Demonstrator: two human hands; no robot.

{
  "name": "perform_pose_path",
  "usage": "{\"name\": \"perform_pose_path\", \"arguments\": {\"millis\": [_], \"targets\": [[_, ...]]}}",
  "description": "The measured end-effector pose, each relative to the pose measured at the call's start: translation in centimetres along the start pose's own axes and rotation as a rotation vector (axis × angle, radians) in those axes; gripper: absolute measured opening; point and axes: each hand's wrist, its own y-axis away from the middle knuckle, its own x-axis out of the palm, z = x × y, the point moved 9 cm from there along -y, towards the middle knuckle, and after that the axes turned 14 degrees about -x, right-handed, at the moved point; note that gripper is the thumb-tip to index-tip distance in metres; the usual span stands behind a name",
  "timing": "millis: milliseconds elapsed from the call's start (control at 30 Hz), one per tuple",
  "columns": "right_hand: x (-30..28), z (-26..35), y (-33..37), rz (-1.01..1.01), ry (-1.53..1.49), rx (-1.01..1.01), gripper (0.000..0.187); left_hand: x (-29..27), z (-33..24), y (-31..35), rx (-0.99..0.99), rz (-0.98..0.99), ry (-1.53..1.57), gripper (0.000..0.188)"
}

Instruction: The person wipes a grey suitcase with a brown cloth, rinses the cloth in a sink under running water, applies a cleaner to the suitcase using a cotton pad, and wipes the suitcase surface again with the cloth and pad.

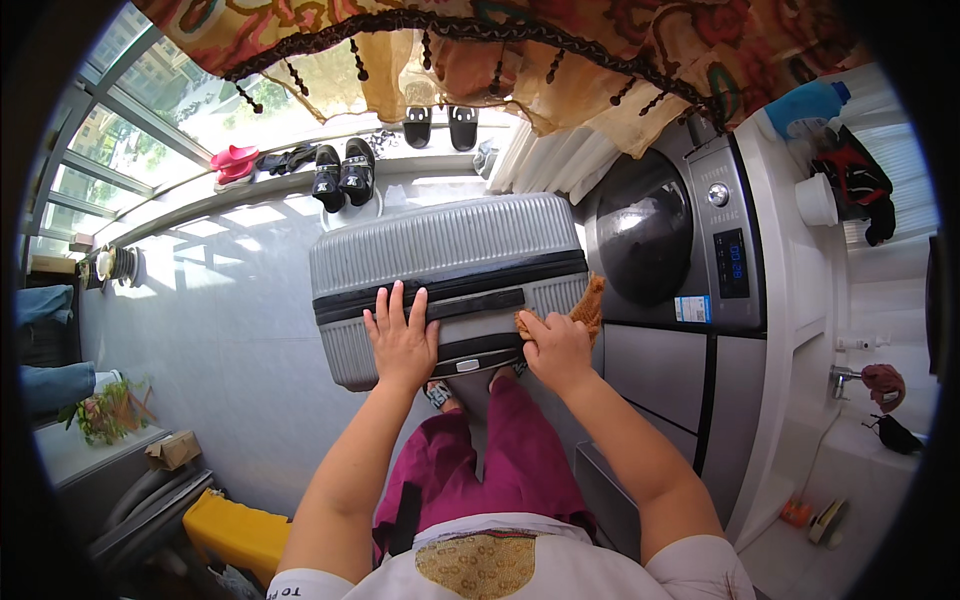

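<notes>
In front of my legs stands a grey ribbed suitcase (450, 235) with a black zip band running across it and a dark handle (482, 355) on the near face. My left hand (403, 335) lies on the suitcase with its fingers spread, over the black band. A brown cloth (590, 310) is gripped in my right hand (556, 348), pressed against the near right corner of the case. Part of the cloth sticks up past the suitcase's edge. The suitcase's far lower side is hidden.
At my right is a washing machine (645, 230) with a round dark door, beside a white shelf unit (790, 330). Black shoes (345, 175), pink slippers (235, 160) and dark slippers (440, 128) line the window ledge. A patterned curtain (480, 50) hangs above. Near left stands a yellow object (235, 530).
</notes>
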Motion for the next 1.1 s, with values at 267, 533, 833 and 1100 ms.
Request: {"name": "perform_pose_path", "arguments": {"millis": [267, 533, 833, 1100], "targets": [[0.3, -0.5, -0.5, -0.008, -0.039, 0.030, 0.030, 0.2, 0.2, -0.1, -0.008, 0.006, 0.002, 0.052], [0.3, 0.4, 0.7, -0.003, -0.009, 0.032, 0.033, 0.3, 0.2, 0.1, -0.005, 0.001, 0.000, 0.052], [0.5, 0.8, 0.9, 0.025, 0.060, 0.009, 0.037, 0.2, 0.1, -0.1, -0.009, 0.001, 0.014, 0.052], [0.7, 0.7, 0.5, -0.019, 0.104, 0.004, 0.040, 0.3, 0.1, 0.1, -0.006, 0.002, 0.016, 0.052]]}}
